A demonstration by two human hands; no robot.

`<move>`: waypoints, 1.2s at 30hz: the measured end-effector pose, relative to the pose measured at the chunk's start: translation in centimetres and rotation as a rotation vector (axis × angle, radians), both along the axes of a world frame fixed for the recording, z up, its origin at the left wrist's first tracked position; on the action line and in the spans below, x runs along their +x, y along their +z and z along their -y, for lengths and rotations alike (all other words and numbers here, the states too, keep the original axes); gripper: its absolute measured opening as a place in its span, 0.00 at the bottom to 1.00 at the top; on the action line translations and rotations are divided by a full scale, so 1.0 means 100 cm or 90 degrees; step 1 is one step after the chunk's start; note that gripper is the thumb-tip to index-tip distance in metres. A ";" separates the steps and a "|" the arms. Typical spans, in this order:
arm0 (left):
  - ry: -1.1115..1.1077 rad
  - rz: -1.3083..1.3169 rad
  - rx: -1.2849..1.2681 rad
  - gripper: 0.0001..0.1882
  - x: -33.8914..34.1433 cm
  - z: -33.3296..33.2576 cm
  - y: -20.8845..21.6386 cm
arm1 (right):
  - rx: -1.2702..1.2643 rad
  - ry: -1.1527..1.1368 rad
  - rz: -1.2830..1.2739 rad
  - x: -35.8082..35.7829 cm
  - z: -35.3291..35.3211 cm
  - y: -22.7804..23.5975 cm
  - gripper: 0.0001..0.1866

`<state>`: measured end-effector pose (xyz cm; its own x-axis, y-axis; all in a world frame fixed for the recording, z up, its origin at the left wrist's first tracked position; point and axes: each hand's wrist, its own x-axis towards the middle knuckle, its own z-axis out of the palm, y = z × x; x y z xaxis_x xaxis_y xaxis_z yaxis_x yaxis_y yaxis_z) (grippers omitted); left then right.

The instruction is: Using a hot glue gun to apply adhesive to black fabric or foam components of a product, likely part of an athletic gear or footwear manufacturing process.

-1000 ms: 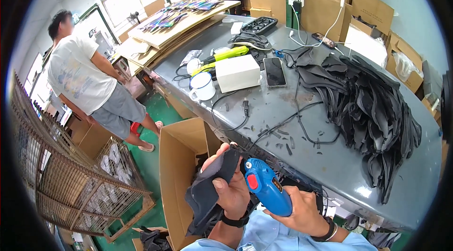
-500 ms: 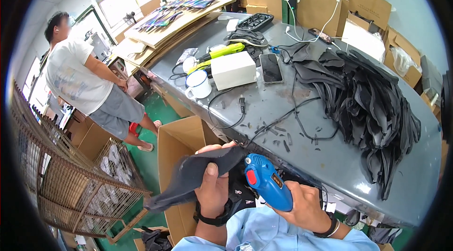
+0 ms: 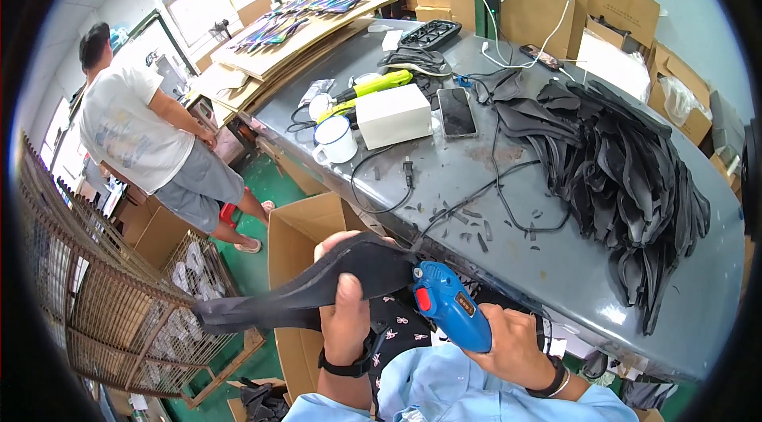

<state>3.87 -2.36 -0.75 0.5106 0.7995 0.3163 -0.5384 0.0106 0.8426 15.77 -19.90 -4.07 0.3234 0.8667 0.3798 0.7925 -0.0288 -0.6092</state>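
Note:
My left hand [image 3: 347, 319] grips a long, curved, dark grey foam-like piece [image 3: 317, 283], thumb on its near face and fingers behind it. The narrow end stretches out to the left; the broad end is on the right. My right hand [image 3: 512, 343] is wrapped round the body of a blue hand-held power tool [image 3: 452, 307] with a red button. The tool's front end is at the broad end of the piece; its working tip is too small to make out. Small dark offcuts [image 3: 482, 243] lie scattered on the grey table [image 3: 508, 287] beyond the tool.
A heap of similar dark pieces [image 3: 619, 160] covers the table's right side. Cables, a phone [image 3: 456, 114], a white box [image 3: 393, 117] and an enamel mug [image 3: 335, 140] lie farther back. An open carton [image 3: 298, 228] stands below my left hand. A person [image 3: 131, 124] stands at left beside a wire cage [image 3: 119, 319].
My left hand has moved slightly left and swung the narrow end of the piece up and left. The blue tool has shifted only a little. The person at left has turned their head away.

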 end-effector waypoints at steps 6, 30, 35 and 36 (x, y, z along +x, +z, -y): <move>0.129 -0.023 -0.032 0.19 0.007 0.008 -0.007 | 0.002 0.015 -0.017 0.000 0.001 0.000 0.28; -0.140 -0.459 0.146 0.13 -0.003 -0.024 0.019 | -0.027 0.021 0.011 -0.001 0.005 0.001 0.29; -0.121 -0.407 0.431 0.16 0.001 -0.032 -0.010 | 0.011 0.075 -0.102 0.000 0.003 0.000 0.28; -0.087 -0.396 0.521 0.16 0.002 -0.031 -0.015 | 0.012 0.075 -0.101 -0.001 0.003 0.002 0.28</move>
